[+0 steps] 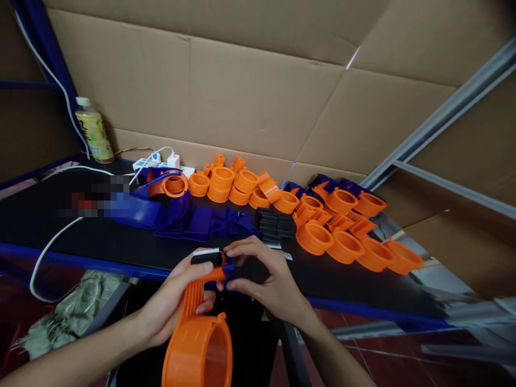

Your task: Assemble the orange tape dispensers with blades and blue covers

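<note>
My left hand point(167, 306) is wrapped round the neck of an orange tape dispenser point(199, 341), whose round ring hangs toward me. At its far end sits a black piece with a toothed metal blade point(206, 255) and a small blue part. My right hand point(266, 277) pinches that blue part and the black piece from the right, with its fingers curled. Both hands are above the front edge of the black table point(60, 226).
Several orange dispenser rings point(342, 236) lie in rows at the right and middle back. Blue plastic parts point(193, 220) and a stack of black pieces point(276, 226) lie behind my hands. A drink bottle point(94, 130), a power strip point(159, 161) and white cables are at the back left. Cardboard walls stand behind.
</note>
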Demonstrator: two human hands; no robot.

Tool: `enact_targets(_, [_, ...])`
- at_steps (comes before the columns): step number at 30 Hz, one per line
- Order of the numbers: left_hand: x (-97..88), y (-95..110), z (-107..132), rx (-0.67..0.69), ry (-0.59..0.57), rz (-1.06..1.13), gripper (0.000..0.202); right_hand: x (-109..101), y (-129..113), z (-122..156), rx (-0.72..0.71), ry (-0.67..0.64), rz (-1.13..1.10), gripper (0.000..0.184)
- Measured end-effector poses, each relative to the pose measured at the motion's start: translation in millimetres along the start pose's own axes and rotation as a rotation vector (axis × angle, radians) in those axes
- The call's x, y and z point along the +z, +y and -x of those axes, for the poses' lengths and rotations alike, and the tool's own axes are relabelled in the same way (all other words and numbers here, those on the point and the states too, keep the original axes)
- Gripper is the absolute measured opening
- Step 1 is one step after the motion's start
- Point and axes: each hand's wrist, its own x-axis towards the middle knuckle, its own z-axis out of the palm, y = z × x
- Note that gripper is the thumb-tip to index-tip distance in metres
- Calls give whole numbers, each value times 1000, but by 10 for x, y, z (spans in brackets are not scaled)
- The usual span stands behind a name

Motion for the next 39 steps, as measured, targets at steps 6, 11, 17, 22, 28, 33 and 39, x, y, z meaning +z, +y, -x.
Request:
enact_targets(6, [-39, -72, -6, 50, 36, -183, 28, -88, -4, -19, -112, -113, 183, 33])
enact_targets(11, [-51, -84, -12, 38, 34, -264, 31, -79, 22, 15, -180, -115, 224, 34])
enact_targets(17, [-73, -56, -12, 29, -8, -215, 27, -28, 44, 69, -211, -55, 270, 36])
enact_targets(22, [-97, -70, -10, 31, -5, -152, 23, 47, 79, 109, -221, -7, 277, 32])
enact_targets(28, [-73, -68, 19, 86, -104, 0, 32, 206, 133, 218, -267, 96, 282, 41])
enact_targets(33, [-148, -5, 14, 108, -280, 201, 43, 197, -11, 270, -282, 48, 430, 54])
enact_targets(39, [-155, 90, -11, 137, -374, 130, 44, -40, -166, 260, -177, -40, 442, 42])
